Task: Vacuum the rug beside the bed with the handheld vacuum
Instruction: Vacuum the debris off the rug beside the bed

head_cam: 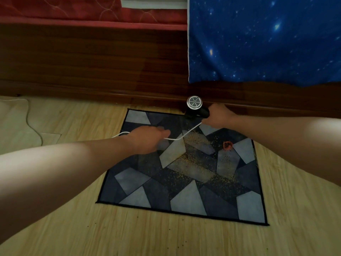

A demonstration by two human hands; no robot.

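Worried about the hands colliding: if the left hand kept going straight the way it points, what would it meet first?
Likely the right hand gripping the handheld vacuum. The left hand, holding the white cord, points along it over the rug; depth is unclear.

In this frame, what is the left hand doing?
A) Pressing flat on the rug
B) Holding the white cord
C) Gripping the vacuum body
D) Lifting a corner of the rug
B: the left hand is curled round the white cord above the rug, while the right hand grips the handheld vacuum.
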